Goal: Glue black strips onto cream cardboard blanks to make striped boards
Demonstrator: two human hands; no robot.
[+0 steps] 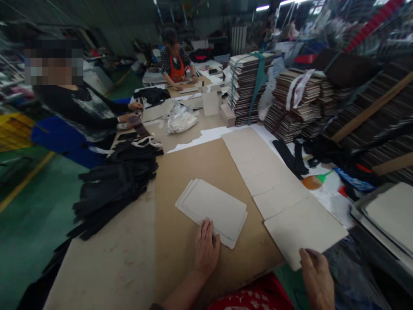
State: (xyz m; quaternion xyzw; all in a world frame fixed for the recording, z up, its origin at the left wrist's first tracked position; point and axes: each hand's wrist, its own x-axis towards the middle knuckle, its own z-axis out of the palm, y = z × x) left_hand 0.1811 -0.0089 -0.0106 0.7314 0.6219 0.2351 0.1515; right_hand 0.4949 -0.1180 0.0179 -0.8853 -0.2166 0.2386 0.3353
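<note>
Near the middle of the table lies a small stack of pale grey cards (pixel 213 206), slightly fanned. The fingertips of my left hand (pixel 207 245) rest on its near edge, fingers extended. At the lower right, my right hand (pixel 316 275) pinches the near corner of a pale card (pixel 300 224) between thumb and fingers. That card is the nearest in an overlapping row of cards (pixel 258 163) running away along the right side of the table. Brown board (pixel 190 159) lies under the small stack.
Black fabric strips (pixel 119 181) are heaped at the left edge. Tied stacks of boards (pixel 245 90) stand at the back right. A plastic bag (pixel 182 118) lies farther back. Two people work across the table. More sheets (pixel 393 215) lie at far right.
</note>
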